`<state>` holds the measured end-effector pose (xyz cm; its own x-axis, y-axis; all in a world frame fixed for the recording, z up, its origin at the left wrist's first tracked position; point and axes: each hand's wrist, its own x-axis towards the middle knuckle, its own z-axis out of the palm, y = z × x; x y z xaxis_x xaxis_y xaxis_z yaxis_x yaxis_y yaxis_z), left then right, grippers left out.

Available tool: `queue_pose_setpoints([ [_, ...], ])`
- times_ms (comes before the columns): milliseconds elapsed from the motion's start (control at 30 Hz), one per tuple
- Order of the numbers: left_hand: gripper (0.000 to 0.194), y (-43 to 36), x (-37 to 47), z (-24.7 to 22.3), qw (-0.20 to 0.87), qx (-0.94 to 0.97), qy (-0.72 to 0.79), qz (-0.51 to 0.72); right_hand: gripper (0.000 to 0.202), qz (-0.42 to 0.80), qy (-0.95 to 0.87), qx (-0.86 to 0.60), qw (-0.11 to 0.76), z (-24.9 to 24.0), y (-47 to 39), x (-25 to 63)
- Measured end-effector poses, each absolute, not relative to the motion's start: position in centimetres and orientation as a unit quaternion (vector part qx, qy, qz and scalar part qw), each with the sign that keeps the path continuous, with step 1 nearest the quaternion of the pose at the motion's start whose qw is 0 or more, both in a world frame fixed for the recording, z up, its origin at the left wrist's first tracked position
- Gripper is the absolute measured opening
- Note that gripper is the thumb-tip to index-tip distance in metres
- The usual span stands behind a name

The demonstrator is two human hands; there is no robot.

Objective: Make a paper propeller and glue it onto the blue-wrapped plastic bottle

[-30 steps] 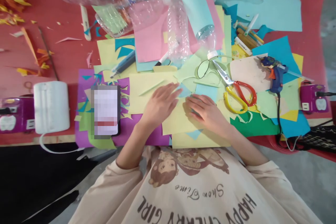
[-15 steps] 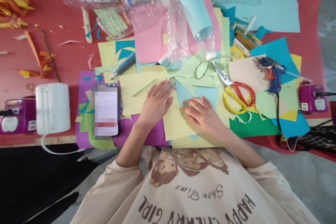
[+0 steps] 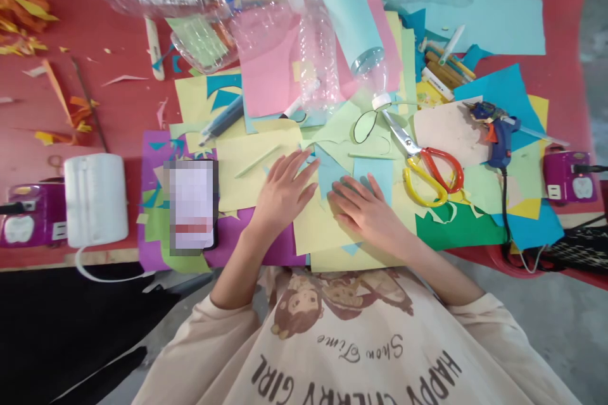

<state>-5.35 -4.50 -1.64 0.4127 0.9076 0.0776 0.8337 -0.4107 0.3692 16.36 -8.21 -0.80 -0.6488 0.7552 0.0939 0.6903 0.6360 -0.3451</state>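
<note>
Far left: white box [image 3: 96, 201], its white cord [image 3: 102, 278] looping over the near edge. Next, phone [image 3: 192, 205] screen up on purple paper [image 3: 254, 231], probably set there for glancing at. My left hand [image 3: 281, 193]: palm down, fingers loosely spread, gripping nothing. Light-blue paper pieces [image 3: 331, 168] lie just ahead of and between my hands. My right hand [image 3: 363, 209]: palm down over the pale yellow sheet [image 3: 314, 234], fingers slack, perhaps steadying it; can't tell whether a scrap sits beneath. Right of that, scissors [image 3: 449, 171], handles towards me, handy to pick up, I'd judge. Farther right, glue gun [image 3: 501, 139] on pale card [image 3: 441, 130], likely to catch drips.

Surface: red table [image 3: 126, 31] layered with coloured offcuts; clear bottles [image 3: 319, 57] along the far side. Room: grey floor [image 3: 560, 329], bare-looking concrete.
</note>
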Motion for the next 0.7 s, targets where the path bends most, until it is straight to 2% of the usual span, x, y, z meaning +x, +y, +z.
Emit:
queue_pose_setpoints([
  [300, 0.034, -6.4, -6.1, -1.5, 0.117, 0.840, 0.504, 0.162, 0.026, 0.181, -0.895, -0.367, 0.177, 0.0, -9.9, 16.8],
  [467, 0.036, -6.1, -6.1, -2.0, 0.144, 0.836, 0.510, 0.143, 0.035, 0.185, -0.900, -0.359, 0.163, -0.7, -10.5, 16.6],
  [700, 0.041, -4.8, -5.7, -1.9, 0.126, 0.827, 0.536, 0.112, 0.029, 0.198, -0.906, -0.329, 0.178, -0.5, -11.7, 16.6],
])
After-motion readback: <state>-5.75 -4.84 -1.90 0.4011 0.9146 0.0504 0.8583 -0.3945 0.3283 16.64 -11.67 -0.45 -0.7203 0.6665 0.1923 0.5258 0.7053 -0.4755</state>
